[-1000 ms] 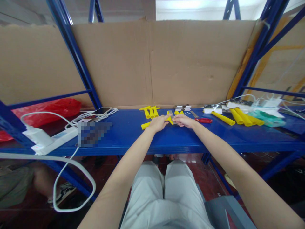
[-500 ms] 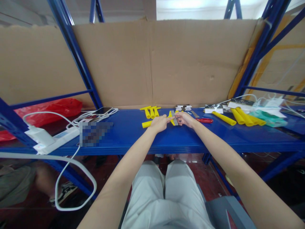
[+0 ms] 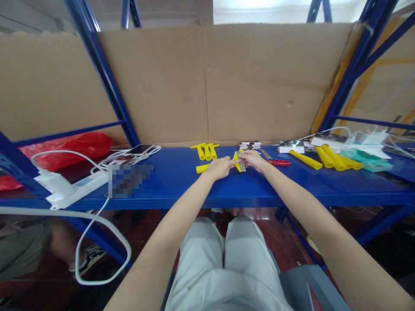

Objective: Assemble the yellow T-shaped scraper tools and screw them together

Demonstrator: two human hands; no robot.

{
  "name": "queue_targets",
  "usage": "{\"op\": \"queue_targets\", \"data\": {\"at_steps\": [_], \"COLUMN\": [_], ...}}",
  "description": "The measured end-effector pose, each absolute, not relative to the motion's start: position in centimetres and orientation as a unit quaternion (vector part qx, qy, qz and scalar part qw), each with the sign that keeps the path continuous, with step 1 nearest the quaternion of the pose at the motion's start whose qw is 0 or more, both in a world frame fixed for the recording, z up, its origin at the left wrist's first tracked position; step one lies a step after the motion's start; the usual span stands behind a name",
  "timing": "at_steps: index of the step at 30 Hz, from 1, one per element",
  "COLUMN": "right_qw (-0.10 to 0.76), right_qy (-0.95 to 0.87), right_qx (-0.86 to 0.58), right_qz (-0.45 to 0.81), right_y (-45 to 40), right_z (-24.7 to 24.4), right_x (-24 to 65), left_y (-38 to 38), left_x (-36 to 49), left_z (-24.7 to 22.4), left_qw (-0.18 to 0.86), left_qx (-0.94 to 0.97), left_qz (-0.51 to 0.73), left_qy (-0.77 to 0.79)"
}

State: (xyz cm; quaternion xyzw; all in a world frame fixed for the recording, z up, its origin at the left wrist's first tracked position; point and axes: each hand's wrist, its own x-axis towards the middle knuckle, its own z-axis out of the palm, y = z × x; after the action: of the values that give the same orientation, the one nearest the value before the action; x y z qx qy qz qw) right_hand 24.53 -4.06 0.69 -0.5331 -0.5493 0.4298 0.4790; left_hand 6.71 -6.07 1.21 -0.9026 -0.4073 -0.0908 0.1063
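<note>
My left hand (image 3: 221, 167) is wrapped round the tube handle of a yellow scraper (image 3: 201, 169), whose handle end sticks out to the left and whose wide head shows beyond my fingers. A flat grey metal blade (image 3: 242, 166) lies along that head. My right hand (image 3: 251, 160) pinches the blade at its far side, with the fingertips of both hands close together. Behind my left hand, several yellow T-shaped scrapers (image 3: 207, 152) lie side by side. Right of my right hand rests a red screwdriver (image 3: 279, 163), with another thin metal strip (image 3: 266, 154) near it.
Small stacked packets (image 3: 250, 145) stand at the back. On the right are yellow tubes (image 3: 335, 157), a box (image 3: 292, 147) and a green plastic bag (image 3: 366, 160). A power strip (image 3: 78, 190) and cables occupy the left. A cardboard panel (image 3: 207, 86) closes off the back of the blue shelf (image 3: 181, 201).
Both hands have shifted slightly to the right with the scraper and blade. The blade now sits a little more tilted, and my right fingers have closed in nearer its far end.
</note>
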Motion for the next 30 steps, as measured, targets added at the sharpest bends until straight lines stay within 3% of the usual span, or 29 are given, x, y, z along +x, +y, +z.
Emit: {"op": "queue_targets", "data": {"at_steps": [18, 30], "right_qw": [0.478, 0.486], "right_qy": [-0.537, -0.549], "right_qx": [-0.539, -0.575], "right_qz": [0.44, 0.363], "right_y": [-4.4, -3.7], "right_z": [0.9, 0.7], "right_x": [24.5, 25.5], "left_y": [-5.6, -5.1], "left_x": [6.5, 6.2], "left_z": [1.0, 0.7], "left_qw": [0.084, 0.075], "left_qx": [-0.901, -0.902], "left_qz": [-0.109, -0.1], "left_qy": [-0.411, -0.413]}}
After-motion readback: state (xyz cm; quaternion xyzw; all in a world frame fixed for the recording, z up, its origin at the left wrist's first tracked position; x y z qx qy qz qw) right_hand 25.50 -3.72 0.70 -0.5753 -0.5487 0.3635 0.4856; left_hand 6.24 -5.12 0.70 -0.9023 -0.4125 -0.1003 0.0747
